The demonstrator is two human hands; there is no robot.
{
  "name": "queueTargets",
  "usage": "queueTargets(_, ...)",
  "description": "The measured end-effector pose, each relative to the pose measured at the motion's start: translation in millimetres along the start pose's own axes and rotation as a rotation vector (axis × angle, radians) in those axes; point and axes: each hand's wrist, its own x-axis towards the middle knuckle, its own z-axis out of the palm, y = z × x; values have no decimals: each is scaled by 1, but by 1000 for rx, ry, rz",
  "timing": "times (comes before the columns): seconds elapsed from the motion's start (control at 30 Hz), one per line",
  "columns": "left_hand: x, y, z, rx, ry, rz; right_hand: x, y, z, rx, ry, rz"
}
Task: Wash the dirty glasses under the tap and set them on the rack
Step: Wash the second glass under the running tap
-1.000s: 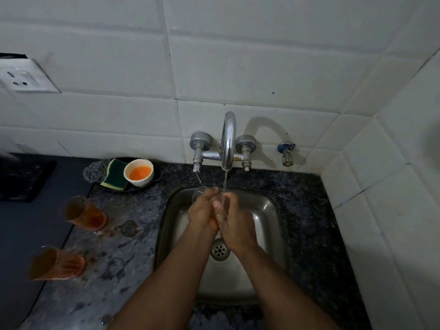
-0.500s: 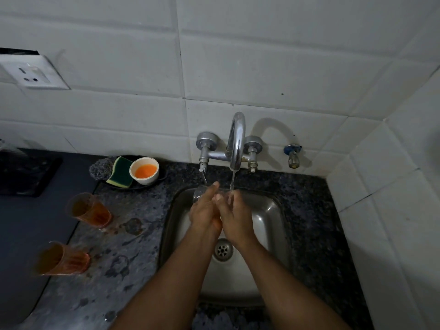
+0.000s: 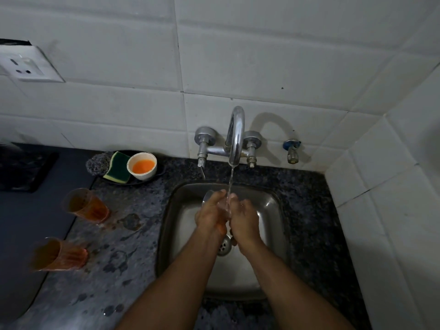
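Nearby, 2 dirty glasses [image 3: 84,206] (amber-stained) stand beside sponge [image 3: 118,166], bowl [image 3: 142,165].

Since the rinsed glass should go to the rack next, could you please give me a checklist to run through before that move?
1. Water running from the tap: ok, the stream falls onto the hands.
2. Glass held securely: ok, left hand and right hand wrap it over the sink.
3. Glass rinsed clean: cannot tell, hands hide most of it.
4. Rack within reach: cannot tell, none in view.
5. Glasses left to wash: not ok, two dirty glasses wait on the counter.
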Motion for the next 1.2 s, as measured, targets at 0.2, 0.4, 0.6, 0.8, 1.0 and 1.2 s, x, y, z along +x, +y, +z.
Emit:
queueTargets(0.2, -1, 5, -5, -30, -4, -6, -7, -3, -5, -176, -56, -78)
queueTargets(0.4, -3, 5, -2, 35, -35, -11, -4, 5, 4, -104, 62, -33)
queueTargets(0.6, -10, 0, -4, 26, -5, 2, -6, -5, -4, -262, 3, 46)
queueTargets(0.8, -7, -6, 1, -2, 6, -74, -10, 9, -6, -265, 125, -96)
queueTargets(1.0, -11, -4, -2, 76, -2, -48, -10, -13, -17, -88, -142, 289)
queueTargets(1.2, -16, 2, 5, 9, 25, -14, -14, -4, -8, -405, 51, -142)
